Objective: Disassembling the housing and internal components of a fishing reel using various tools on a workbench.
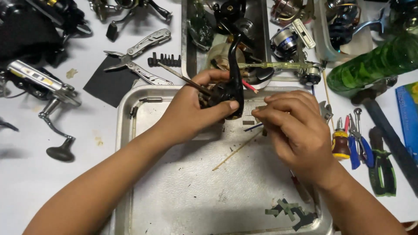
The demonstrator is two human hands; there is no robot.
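Far left on the white bench (26, 174): a silver reel handle with black knob (61, 150) at 9 o'clock, well apart from both hands. At 11 o'clock a folding multi-tool (137, 54) lies opened beside a black bit strip (164, 59).

Centre: metal tray (183, 191), scuffed. Left hand (191, 111) hangs over its top edge, fingers clenched around a black reel body (226, 93); thumb presses the front of it, the curved black arm sticks up toward 12. A thin rod (178, 75) runs from the grip out to 11 o'clock.

Just right, right hand (294, 126), fingers curled and pinched together near the reel body; can't tell what's between them, too small and hidden. A thin wooden stick (237, 151) lies on the tray below the hands. Green scraps (289, 211) at the tray's 5 o'clock corner.

Right of tray: stubby screwdriver (340, 141), blue-handled pliers (359, 139), green-handled pliers (382, 167). Green bottle (374, 63) at 2 o'clock.
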